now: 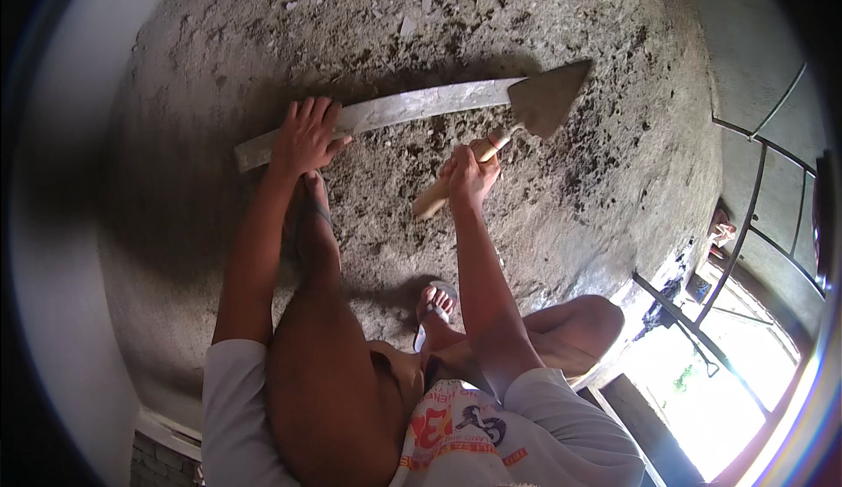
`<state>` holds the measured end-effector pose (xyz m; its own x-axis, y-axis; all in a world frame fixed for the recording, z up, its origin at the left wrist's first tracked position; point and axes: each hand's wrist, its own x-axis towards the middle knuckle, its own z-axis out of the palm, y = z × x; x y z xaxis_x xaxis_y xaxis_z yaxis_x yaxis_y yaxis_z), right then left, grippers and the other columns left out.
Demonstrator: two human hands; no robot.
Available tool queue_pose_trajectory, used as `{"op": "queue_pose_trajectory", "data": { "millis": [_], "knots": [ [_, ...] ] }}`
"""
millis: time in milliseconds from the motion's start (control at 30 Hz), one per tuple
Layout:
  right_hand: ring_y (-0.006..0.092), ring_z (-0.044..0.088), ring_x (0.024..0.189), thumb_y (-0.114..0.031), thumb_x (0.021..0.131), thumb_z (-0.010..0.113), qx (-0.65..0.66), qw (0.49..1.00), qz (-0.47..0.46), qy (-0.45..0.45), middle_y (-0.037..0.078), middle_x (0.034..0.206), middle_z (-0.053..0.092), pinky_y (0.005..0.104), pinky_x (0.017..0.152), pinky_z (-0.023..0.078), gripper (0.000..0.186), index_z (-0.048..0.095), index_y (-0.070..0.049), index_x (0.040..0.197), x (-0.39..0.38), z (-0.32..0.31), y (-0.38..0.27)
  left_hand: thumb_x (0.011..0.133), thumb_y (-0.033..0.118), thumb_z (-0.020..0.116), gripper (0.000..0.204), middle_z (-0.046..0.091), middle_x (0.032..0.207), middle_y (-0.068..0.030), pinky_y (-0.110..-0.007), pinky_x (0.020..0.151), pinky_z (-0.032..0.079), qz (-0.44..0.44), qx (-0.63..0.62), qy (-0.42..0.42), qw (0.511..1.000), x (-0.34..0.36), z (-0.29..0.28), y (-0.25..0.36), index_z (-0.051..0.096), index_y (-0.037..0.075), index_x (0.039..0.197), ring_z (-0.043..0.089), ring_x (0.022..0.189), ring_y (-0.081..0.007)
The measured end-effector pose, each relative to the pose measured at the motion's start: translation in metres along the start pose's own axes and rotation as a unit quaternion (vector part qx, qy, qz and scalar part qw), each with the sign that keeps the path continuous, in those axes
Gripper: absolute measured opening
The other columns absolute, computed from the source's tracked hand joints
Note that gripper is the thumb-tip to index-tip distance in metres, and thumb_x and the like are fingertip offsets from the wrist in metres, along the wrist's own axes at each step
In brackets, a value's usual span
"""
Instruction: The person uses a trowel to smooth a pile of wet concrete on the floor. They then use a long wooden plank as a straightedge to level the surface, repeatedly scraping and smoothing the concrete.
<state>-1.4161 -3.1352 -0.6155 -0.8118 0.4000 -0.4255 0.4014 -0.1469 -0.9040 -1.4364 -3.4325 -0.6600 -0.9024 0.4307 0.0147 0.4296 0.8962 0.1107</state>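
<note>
My left hand [306, 136] rests on the left part of a long, pale straightedge bar [403, 109], its fingers laid over the top and spread a little. The bar lies across rough grey mortar on the floor [377, 198]. In my right hand [471, 176] is a trowel [551, 97], gripped by its wooden handle. Its pointed metal blade is at the bar's right end and overlaps that end in the view; whether the two touch I cannot tell. My fingers wrap the handle, whose butt sticks out toward the lower left.
Small pale chips [408, 27] lie scattered on the far mortar. A metal frame [752, 211] stands on the right, near a bright opening [702, 391]. A smooth pale wall [70, 180] rises on the left. My sandalled foot [436, 303] is on the floor close by.
</note>
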Motion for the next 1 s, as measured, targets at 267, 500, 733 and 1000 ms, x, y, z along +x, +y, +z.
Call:
{"op": "queue_pose_trajectory", "data": {
  "millis": [267,500,733,1000],
  "knots": [
    [0.0109,0.050,0.041,-0.009,0.082,0.061,-0.085,0.995,-0.025,0.038,0.006,0.061,0.058,0.0282,0.036,0.050,0.007,0.058,-0.003,0.080,0.008,0.007,-0.015,0.089,0.057,0.060,0.062,0.052,0.115,-0.0102,-0.045,0.087,0.042,0.003,-0.004,0.012,1.000,0.000,0.003,0.003,0.055,0.004,0.122,0.052,0.106,-0.0277],
    [0.0118,0.053,0.045,-0.009,0.079,0.061,-0.131,0.991,-0.006,0.013,0.004,0.061,0.055,0.0296,0.040,0.050,0.013,0.054,-0.002,0.087,-0.003,0.013,-0.014,0.087,0.055,0.062,0.061,0.052,0.114,-0.0111,-0.045,0.086,0.042,0.005,-0.021,0.033,0.999,0.000,0.004,-0.001,0.055,0.004,0.120,0.051,0.104,-0.0286],
    [0.0132,0.057,0.045,-0.011,0.077,0.061,-0.198,0.979,-0.037,0.021,0.007,0.063,0.059,0.0310,0.041,0.053,0.011,0.055,-0.002,0.081,0.001,-0.002,-0.017,0.088,0.055,0.060,0.061,0.052,0.114,-0.0115,-0.046,0.085,0.041,0.015,-0.010,0.053,0.998,0.002,0.003,-0.001,0.054,0.004,0.121,0.051,0.105,-0.0281],
    [0.0117,0.055,0.043,-0.006,0.081,0.060,-0.170,0.984,0.032,-0.041,0.007,0.063,0.059,0.0278,0.037,0.051,0.005,0.058,-0.001,0.078,0.002,0.006,-0.031,0.088,0.055,0.059,0.060,0.052,0.112,-0.0113,-0.044,0.085,0.042,0.007,-0.013,0.040,0.999,0.004,0.000,0.000,0.054,0.004,0.119,0.051,0.105,-0.0281]
  ]
}}
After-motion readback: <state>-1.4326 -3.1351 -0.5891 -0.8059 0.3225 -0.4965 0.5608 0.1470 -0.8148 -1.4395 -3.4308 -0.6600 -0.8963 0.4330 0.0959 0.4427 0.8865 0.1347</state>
